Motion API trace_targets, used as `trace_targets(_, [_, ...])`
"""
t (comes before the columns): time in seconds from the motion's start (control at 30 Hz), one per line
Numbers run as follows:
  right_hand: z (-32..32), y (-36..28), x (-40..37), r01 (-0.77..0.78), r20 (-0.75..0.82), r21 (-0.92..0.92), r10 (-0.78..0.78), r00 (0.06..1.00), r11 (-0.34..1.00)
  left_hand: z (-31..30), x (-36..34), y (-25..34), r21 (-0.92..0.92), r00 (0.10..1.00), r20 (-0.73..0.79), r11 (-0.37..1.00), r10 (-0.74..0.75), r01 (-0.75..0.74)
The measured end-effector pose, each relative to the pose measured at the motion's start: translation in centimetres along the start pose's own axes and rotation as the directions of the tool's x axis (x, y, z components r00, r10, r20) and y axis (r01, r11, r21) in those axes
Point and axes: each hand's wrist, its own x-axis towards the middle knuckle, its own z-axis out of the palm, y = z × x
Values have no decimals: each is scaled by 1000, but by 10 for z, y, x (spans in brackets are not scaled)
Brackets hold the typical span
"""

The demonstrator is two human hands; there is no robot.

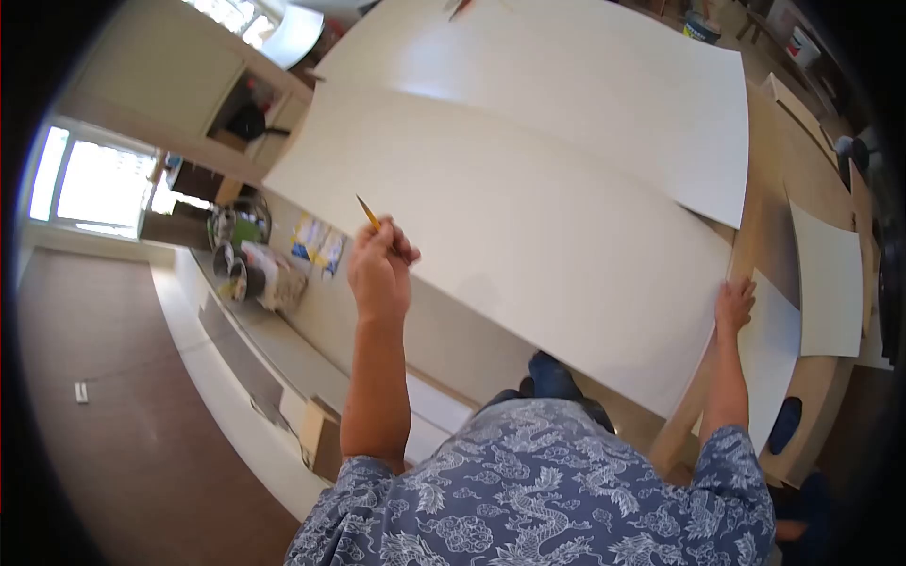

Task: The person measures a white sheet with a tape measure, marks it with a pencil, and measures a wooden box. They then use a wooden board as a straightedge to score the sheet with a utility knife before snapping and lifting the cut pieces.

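My left hand (379, 264) is raised over the near edge of a large white sheet (510, 236), its fingers closed round a slim pointed tool (368, 211) with a yellow body and a dark, tapering tip. The tip points up and away from me; the rest of the tool is hidden in my fist. At the right edge of the same sheet lies my right hand (734, 304), fingers apart and pointing away from the sheet over the board beside it. Another broad white sheet (604, 85) lies beyond, overlapping the near one.
Smaller white pieces (829, 278) lie on the wooden board to the right, near a dark blue oval object (785, 424). On the left stand a cabinet (156, 66), a cluttered bag (276, 275) and a ledge. Buckets (701, 28) stand at the far right.
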Motion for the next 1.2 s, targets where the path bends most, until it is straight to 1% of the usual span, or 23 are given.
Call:
trace_targets(0.1, [9, 7, -5, -1, -75, -4, 0, 997, 1000, 18, 28, -4, 12, 984, -7, 984, -177, 177])
trace_targets(0.17, [20, 13, -2, -14, -115, 2, 15, 993, 1000, 45, 31, 3, 182, 990, -63, 974, -126, 136])
trace_targets(0.23, [16, 1, -20, -101, -233, 89, 119, 965, 991, 56, 46, 7, 317, 994, -84, 944, -64, 87])
trace_targets(0.27, [9, -17, -30, -140, -286, 134, 173, 942, 981, 54, 61, 3, 372, 997, -75, 927, -31, 57])
trace_targets(0.3, [3, -41, -41, -10, -374, 200, 86, 924, 980, 51, 77, -1, 428, 998, -62, 903, -3, 30])
trace_targets(0.37, [-9, -98, -73, 248, -549, 286, -54, 834, 926, 44, 116, -9, 481, 998, -65, 875, -27, 55])
trace_targets(0.4, [-19, -135, -87, 335, -525, 334, -121, 842, 881, 44, 135, -11, 510, 997, -64, 858, -41, 68])
trace_targets(0.43, [-33, -176, -97, 414, -505, 382, -188, 842, 827, 48, 157, -11, 545, 999, -30, 837, -31, 42])
trace_targets(0.5, [-60, -256, -108, 469, -464, 405, -265, 845, 785, 58, 208, -15, 600, 999, 36, 800, -17, -8])
trace_targets(0.57, [-69, -338, -101, 477, -386, 436, -321, 865, 763, 70, 287, -17, 640, 993, 120, 764, 9, -84])
trace_targets(0.67, [-81, -458, -77, 490, -243, 368, -427, 871, 791, 101, 437, -26, 638, 969, 233, 738, 85, -219])
trace_targets(0.7, [-74, -488, -72, 465, -213, 359, -415, 885, 809, 114, 491, -32, 637, 960, 255, 728, 112, -254])
trace_targets(0.73, [-67, -516, -62, 453, -188, 346, -412, 891, 822, 123, 554, -43, 707, 916, 341, 585, 211, -398])
trace_targets(0.77, [-58, -542, -57, 450, -149, 328, -425, 893, 830, 122, 613, -56, 757, 862, 417, 415, 287, -504])
trace_targets(0.8, [-49, -562, -56, 420, -84, 277, -413, 907, 864, 128, 659, -61, 813, 863, 406, 312, 302, -492])
trace_targets(0.83, [-43, -575, -58, 386, -20, 223, -392, 920, 895, 135, 692, -62, 857, 861, 401, 204, 314, -474])
trace_targets(0.87, [-38, -585, -57, 349, 35, 165, -359, 933, 923, 142, 712, -61, 884, 887, 336, 219, 317, -413])
trace_targets(0.9, [-34, -592, -57, 345, 21, 128, -351, 936, 930, 151, 733, -61, 905, 906, 273, 233, 324, -356])
trace_targets(0.97, [-30, -598, -61, 336, -11, 56, -336, 942, 940, 155, 794, -71, 931, 900, 273, 144, 341, -337])
trace_targets(1.0, [-33, -599, -61, 331, 31, 51, -333, 943, 942, 155, 822, -79, 940, 897, 275, 99, 346, -326])
trace_targets(1.1, [-31, -600, -59, 345, 36, 31, -346, 937, 938, 170, 884, -100, 943, 893, 299, 40, 337, -331])
trace_targets(1.17, [-32, -601, -55, 357, 36, 53, -359, 933, 932, 181, 932, -122, 923, 861, 370, -37, 348, -382])
trace_targets(1.2, [-30, -601, -55, 356, 44, 60, -359, 932, 932, 188, 959, -134, 929, 852, 369, -128, 371, -346])
